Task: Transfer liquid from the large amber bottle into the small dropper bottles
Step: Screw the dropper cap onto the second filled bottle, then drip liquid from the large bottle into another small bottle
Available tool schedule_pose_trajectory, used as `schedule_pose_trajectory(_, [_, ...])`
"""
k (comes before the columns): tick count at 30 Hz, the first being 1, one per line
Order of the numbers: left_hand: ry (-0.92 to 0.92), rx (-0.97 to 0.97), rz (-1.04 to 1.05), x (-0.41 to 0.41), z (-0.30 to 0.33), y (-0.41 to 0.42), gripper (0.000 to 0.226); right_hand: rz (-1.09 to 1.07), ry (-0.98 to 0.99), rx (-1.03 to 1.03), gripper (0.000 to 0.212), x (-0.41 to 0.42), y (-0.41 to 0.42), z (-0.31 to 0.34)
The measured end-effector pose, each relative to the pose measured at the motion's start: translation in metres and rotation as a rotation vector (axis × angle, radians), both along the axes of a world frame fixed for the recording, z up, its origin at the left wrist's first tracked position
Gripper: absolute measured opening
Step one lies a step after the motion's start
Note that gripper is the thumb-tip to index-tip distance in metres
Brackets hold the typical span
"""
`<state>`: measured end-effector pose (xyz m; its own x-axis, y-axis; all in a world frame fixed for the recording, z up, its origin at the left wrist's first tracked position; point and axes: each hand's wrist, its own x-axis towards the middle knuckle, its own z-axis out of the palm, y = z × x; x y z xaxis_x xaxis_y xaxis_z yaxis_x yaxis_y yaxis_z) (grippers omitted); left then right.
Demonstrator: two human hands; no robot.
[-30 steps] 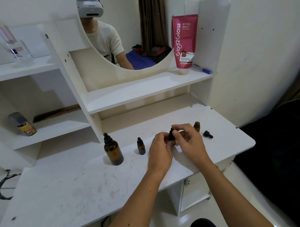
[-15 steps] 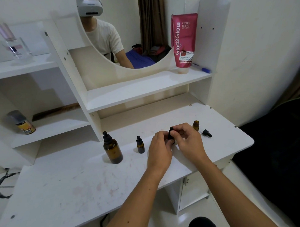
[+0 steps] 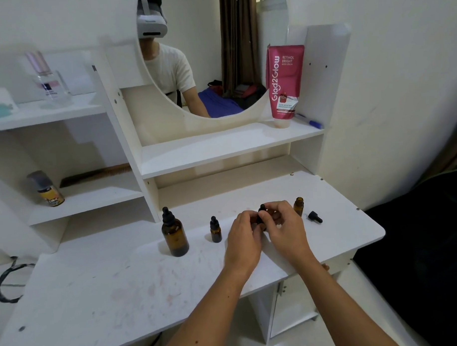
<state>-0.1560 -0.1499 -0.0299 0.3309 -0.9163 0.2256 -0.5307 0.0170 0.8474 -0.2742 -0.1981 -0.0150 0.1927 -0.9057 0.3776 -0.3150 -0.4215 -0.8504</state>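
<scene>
- Your left hand (image 3: 246,233) grips the small dropper bottle's (image 3: 261,218) body; your right hand (image 3: 285,222) pinches its cap.
- It stands upright between them on the table (image 3: 97,294), and the large amber bottle (image 3: 174,235) is nearer your left hand.

glossy amber glass large bottle (image 3: 175,235) on a smooth, matt white, smudged tabletop (image 3: 102,288).

small dropper bottle (image 3: 261,216) mostly hidden by both hands, perfume bottle (image 3: 46,78) blurred
</scene>
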Motion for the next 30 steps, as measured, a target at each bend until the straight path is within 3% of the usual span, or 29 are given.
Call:
schedule_pose_trajectory(10, [-0.046, 0.135, 0.007, -0.001, 0.007, 0.04, 0.056, -0.101, -0.103, 0.08, 0.03, -0.006, 0.02, 0.01])
schedule_pose_trajectory(16, [0.108, 0.101, 0.024, 0.029, 0.017, 0.099, 0.039, -0.104, -0.174, -0.054, 0.026, 0.007, 0.065, 0.027])
schedule_pose_trajectory(22, [0.209, -0.085, 0.352, 0.087, 0.027, 0.14, 0.025, 0.113, -0.101, -0.242, 0.017, 0.069, 0.088, 0.063])
schedule_pose_trajectory(26, [0.187, -0.074, 0.467, 0.113, 0.028, 0.14, 0.054, 0.236, -0.021, -0.26, 0.023, 0.114, 0.086, 0.073])
schedule_pose_trajectory(30, [0.199, 0.061, 0.384, 0.127, 0.022, 0.122, 0.081, 0.305, 0.085, -0.175, 0.028, 0.143, 0.08, 0.079])
